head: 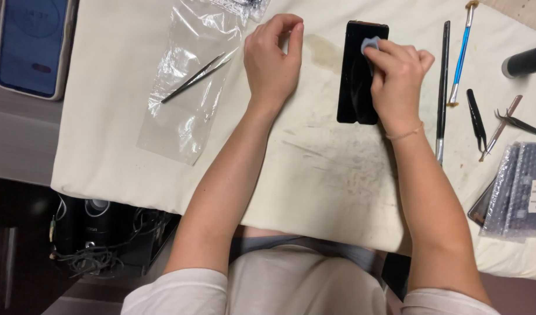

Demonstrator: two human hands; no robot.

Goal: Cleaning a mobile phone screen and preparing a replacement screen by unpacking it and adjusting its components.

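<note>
The right hand pinches a small pale blue pad between its fingertips and presses it against the upper edge of a black phone lying flat on the cloth that covers the bench. So that grip is closed on the pad, and the phone sits directly beneath and just left of it. The left hand rests on the cloth to the left of the phone, loosely curled, holding nothing and not touching the phone.

That is the chief risk as I judge it: with nothing steadying the phone, a firm stroke of the pad could slide it across the cloth, or skew it toward the long black tool lying just right of the grip. The cloth under the phone is smudged with dark marks, so grit could be carried onto the glass and scratch it. The right forearm hangs close above the black tool and the blue-handled brush; a wide sweep could knock them into the tweezers farther right. The tweezers on the plastic bag, left of the idle hand, lie well apart.
</note>
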